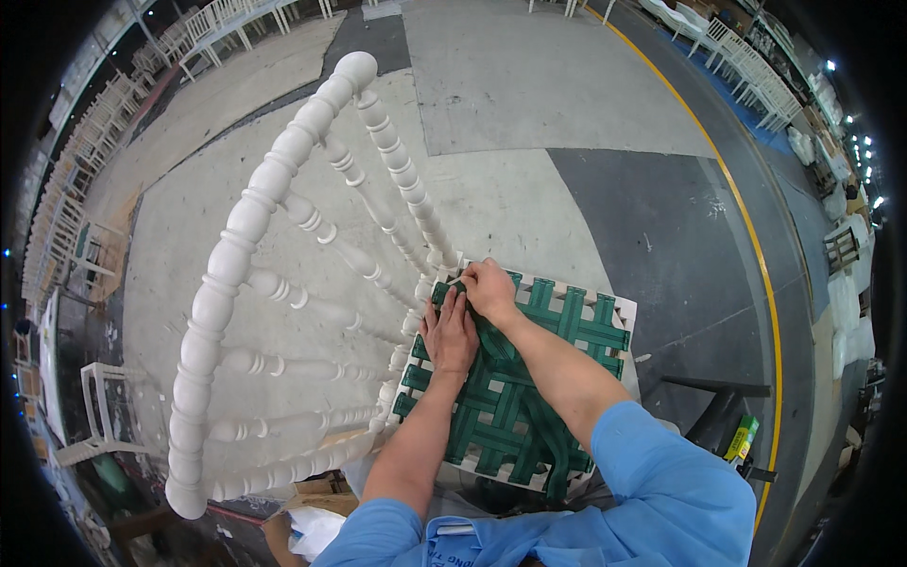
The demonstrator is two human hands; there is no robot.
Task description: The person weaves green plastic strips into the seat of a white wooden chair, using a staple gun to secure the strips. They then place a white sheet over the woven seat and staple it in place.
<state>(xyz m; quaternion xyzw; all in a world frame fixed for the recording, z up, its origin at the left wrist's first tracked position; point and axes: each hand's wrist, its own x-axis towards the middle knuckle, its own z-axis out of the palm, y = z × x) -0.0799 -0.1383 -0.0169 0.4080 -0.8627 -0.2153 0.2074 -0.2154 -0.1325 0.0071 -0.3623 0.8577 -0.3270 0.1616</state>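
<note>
A white chair with a turned-spindle back stands in front of me, its back to the left. Green webbing is woven in a lattice across its pale seat frame. My left hand lies with fingers stretched out on the webbing near the seat's far left corner. Just beside it, my right hand is closed in a pinch on a green webbing strap at that corner; the fingertips are partly hidden. Loose strap trails over the woven seat, under my right forearm, toward me.
A black stand-like object with a green and yellow packet is at my right. A cardboard box holding white plastic sits at lower left, near a white chair frame. Rows of white chairs line the far left.
</note>
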